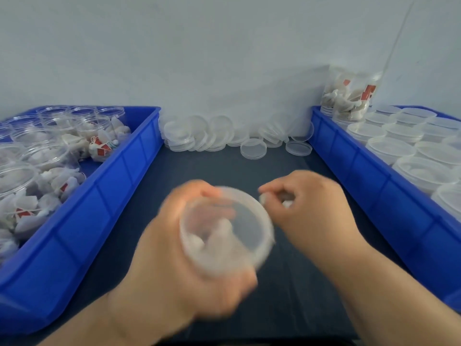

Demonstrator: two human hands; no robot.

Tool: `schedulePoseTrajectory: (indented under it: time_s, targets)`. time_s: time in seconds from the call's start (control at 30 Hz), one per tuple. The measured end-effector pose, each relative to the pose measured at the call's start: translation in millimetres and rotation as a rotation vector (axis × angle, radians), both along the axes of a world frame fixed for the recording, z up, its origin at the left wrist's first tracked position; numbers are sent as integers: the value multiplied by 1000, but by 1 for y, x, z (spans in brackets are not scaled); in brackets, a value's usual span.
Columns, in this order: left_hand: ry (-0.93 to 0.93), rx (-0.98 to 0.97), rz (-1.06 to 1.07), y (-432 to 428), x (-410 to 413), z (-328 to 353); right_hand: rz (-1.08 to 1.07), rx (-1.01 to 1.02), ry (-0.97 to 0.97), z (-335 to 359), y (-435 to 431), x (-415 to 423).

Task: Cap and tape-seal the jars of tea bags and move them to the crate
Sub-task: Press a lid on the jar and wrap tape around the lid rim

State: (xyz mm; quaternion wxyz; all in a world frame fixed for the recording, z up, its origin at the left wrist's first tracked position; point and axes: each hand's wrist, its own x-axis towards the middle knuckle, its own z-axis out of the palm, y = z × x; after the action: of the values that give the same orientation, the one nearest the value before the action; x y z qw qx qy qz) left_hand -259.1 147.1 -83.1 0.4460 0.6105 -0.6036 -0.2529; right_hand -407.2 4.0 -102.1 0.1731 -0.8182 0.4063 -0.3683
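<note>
Two hands hover close together, not touching, above the middle of the dark tabletop (287,283), toward its near edge; the left hand (174,258) is wrapped round a capped jar (227,228) of tea bags, badly blurred; the right hand (314,208) pinches a pale scrap (264,198) just beside the jar's rim, perhaps tape, too blurred to tell; tape could fold on itself or land crooked if the jar wobbles, leaving a gap; loose lids (224,136) line the far edge; the left crate (99,196) holds open jars, the right crate (361,171) capped ones.
</note>
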Motion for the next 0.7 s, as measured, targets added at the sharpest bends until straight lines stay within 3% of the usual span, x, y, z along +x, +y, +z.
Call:
schedulePoseTrajectory:
  time_s: [0.07, 0.1, 0.13, 0.2, 0.27, 0.37, 0.5, 0.57, 0.63, 0.7]
  targets:
    - [58, 179, -211, 5, -13, 7, -209, 158, 44, 0, -39, -6]
    - [71, 89, -255, 4, -14, 6, -254, 202, 42, -1, -51, -12]
    - [25, -50, -207, -3, -12, 1, -244, 172, 43, -2, -60, -15]
    - [326, -219, 47, 0, 0, -9, -123, 46, 181, -12, -61, -13]
    - [608, -225, 98, 8, 12, -15, -38, -49, 478, -29, -55, -5]
    - [709, -123, 126, 4, 17, -8, 29, 15, 744, -49, -39, -1]
    - [727, -56, 150, 11, 15, -5, 102, 217, 578, -36, -14, -6]
    - [694, -43, 176, 13, 14, -3, 98, 227, 281, -9, 0, -10]
    - [661, -42, 200, 14, 11, -4, 274, 294, -172, 27, 24, -11]
    - [611, -82, 200, 16, 7, -4, 482, 243, -300, 56, 52, -8]
